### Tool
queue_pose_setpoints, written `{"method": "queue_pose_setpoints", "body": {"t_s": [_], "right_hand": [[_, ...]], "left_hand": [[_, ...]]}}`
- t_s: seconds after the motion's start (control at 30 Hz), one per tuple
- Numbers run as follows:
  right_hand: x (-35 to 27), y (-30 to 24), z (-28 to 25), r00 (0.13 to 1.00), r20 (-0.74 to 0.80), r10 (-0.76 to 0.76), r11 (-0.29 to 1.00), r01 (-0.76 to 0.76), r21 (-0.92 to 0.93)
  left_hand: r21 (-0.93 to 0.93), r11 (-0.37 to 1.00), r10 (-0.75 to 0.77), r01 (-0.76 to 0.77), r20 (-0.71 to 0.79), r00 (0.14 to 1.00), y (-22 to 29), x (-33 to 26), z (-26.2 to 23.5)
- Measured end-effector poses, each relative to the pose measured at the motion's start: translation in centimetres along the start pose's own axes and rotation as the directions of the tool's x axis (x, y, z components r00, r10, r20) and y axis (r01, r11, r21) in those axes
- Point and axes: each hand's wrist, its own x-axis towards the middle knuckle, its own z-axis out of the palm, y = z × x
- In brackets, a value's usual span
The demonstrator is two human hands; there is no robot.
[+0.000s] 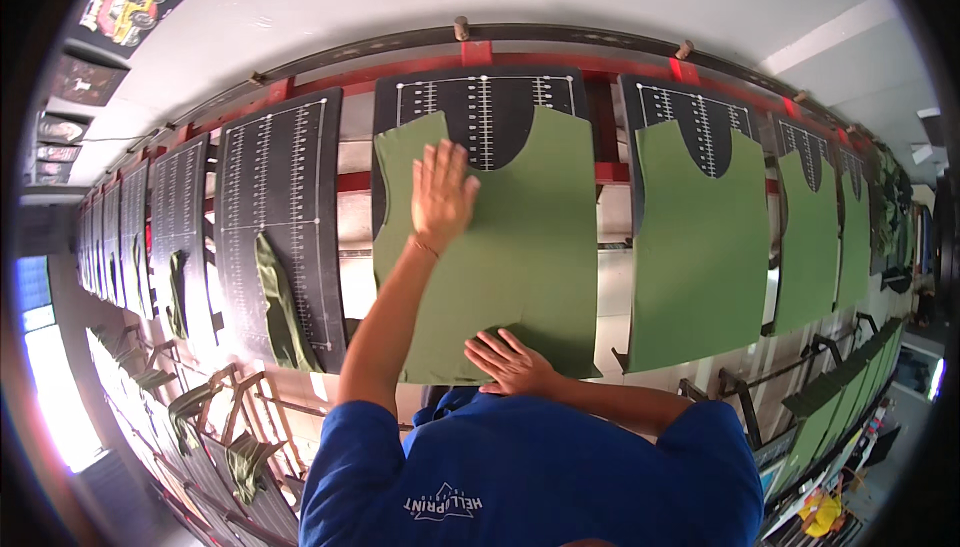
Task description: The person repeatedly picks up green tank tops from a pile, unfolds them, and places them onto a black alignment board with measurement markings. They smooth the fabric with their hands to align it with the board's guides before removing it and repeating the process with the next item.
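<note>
Black board (512, 95) is mostly hidden by green fabric (500, 247) beneath left grip (442, 192) and right grip (515, 362), both laid flat and splayed; beyond the left, bare board is exposed; beside the right, hem (430, 381) seems partly obscured.

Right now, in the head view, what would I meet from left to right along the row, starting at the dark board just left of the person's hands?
Dark board with crumpled green cloth → green fabric panel with left hand and right hand on it → second green panel → third green panel.
</note>
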Motion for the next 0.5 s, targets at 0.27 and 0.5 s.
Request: {"method": "queue_pose_setpoints", "body": {"t_s": [0.27,0.5], "right_hand": [[6.3,4.1,-3.3,1.000,-0.005,-0.003,0.992,0.004,0.127],[6.5,4.3,-2.3,0.920,-0.013,0.391,0.920,-0.391,-0.006]], "left_hand": [[0.017,0.888,-0.440,0.459,0.314,0.841,2.1,-27.3,-11.1],[0.024,0.787,-0.613,0.616,0.133,0.779,-1.5,-35.8,-15.5]]}}
